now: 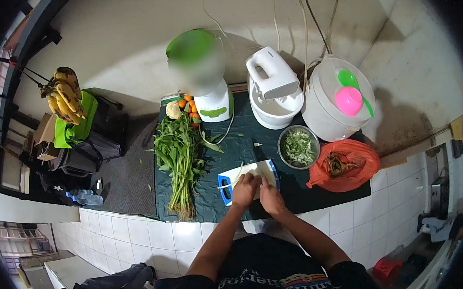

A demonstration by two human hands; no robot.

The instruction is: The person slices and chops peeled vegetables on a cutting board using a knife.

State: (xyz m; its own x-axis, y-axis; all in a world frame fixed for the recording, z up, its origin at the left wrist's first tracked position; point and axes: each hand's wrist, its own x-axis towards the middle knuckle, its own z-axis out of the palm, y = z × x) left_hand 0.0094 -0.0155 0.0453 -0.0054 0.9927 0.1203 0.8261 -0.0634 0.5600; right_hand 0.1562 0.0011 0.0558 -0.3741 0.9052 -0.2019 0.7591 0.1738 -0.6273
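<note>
Dark green cloth (232, 157) covers the worktop, pushed up against a scuffed pale wall (141, 49), with white tiles (189, 234) along the near side. Right at the near edge sits a white cutting board (268, 169) with blue ends, and that's where both hands are. Left hand (246, 187) is closed over some thin pale stalks (226, 186), fingers curled, pinning them to the board — a few ends poke out to the left, across the blue handle. Right hand (270, 196) is wrapped around a knife (261, 164), just beside the left, blade pointing away from the person; the cutting edge is too small to make out.

Just past the board on the right is a metal bowl (281, 155) of chopped greens (298, 147), then a red plastic bag (350, 179) with brownish scraps inside. Over on the left lies a big bunch of leafy greens (179, 153), roots toward the near edge, with a cauliflower (173, 110) and some orange produce (193, 107) behind it.

Back row: a white-and-green appliance (213, 100) (top's blurred), a white mixer (276, 78) over its bowl (276, 120), and a big white tub (328, 120) with a pink cup (349, 103) on its lid — plus bananas (65, 101) hanging way off left.
</note>
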